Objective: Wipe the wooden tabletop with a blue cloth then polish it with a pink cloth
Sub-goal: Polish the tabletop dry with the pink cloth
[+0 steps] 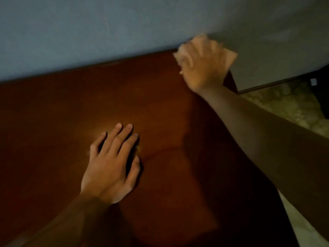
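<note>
The dark reddish wooden tabletop (62, 122) fills the lower left of the head view. My left hand (112, 163) lies flat on it near the middle, fingers spread, holding nothing. My right hand (203, 68) reaches to the table's far right corner and presses on a pale pink cloth (229, 57), which shows around and beyond the fingers. That hand and the cloth are blurred. No blue cloth is in view.
A grey-blue wall (89, 32) runs along the table's far edge. A paler wall or panel (276, 50) stands to the right of the corner. Patterned floor (288, 104) shows past the table's right edge, with a dark object (324, 90) at the far right.
</note>
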